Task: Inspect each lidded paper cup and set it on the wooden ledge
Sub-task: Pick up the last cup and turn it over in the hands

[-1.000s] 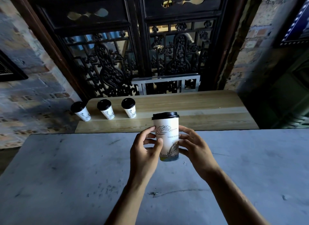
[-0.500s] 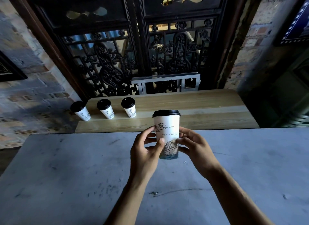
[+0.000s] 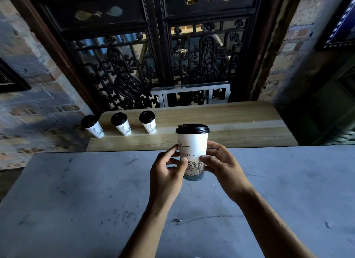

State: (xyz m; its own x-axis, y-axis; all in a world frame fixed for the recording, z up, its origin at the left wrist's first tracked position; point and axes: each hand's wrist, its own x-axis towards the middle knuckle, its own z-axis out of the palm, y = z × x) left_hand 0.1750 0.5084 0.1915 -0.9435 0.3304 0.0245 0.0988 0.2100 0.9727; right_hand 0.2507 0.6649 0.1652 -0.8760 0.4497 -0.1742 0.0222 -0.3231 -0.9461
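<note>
I hold a white paper cup (image 3: 192, 146) with a black lid and line drawings upright above the grey stone table (image 3: 76, 200). My left hand (image 3: 167, 173) grips its left side with thumb and fingertips. My right hand (image 3: 222, 165) grips its right side. Beyond the table lies the wooden ledge (image 3: 221, 123). Three more lidded cups stand in a row at the ledge's left end: one at the very corner (image 3: 92, 126), a middle one (image 3: 121, 124) and a right one (image 3: 148, 122).
A dark carved wooden screen (image 3: 153, 65) rises behind the ledge, with a small metal frame (image 3: 192, 94) at its foot. Brick walls (image 3: 28, 113) flank both sides. The right part of the ledge is bare wood.
The cup has turned in my fingers, so the printed lettering now faces me, and it sits slightly higher. The three cups on the ledge have not moved.
</note>
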